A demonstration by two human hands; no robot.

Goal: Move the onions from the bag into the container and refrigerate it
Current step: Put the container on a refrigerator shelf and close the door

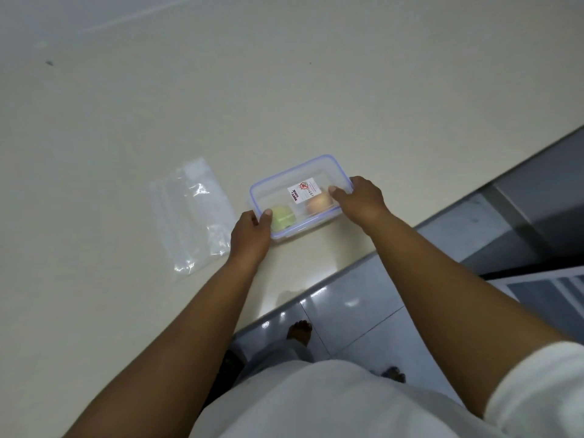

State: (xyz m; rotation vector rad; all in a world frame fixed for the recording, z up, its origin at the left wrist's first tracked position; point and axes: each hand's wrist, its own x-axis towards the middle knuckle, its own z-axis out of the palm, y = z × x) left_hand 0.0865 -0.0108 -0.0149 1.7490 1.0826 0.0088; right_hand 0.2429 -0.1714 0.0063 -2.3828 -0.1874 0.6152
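**Lid may not be sealed**

My left hand (251,230) and right hand (360,200) grasp the container (300,197) by its ends, near the counter (284,90) edge, onions inside. Unlatched clips could let it pop open when lifted. The empty bag (192,213) lies just left.

Surface: a pale cream, smooth worktop (284,90) that fills most of the view; its near edge runs diagonally from lower centre up to the right.
Container: a clear rectangular plastic container with a blue-rimmed lid (300,197) rests on the worktop just beside the near edge, lid on, with a white sticker on top.
Inside the container: a pale green round piece (282,218) at its left end and an orange-pink one (317,205) at its right end.
Bag: a flat, clear plastic bag (192,213) lies on the worktop just left of the container, apart from it, further from the near edge.
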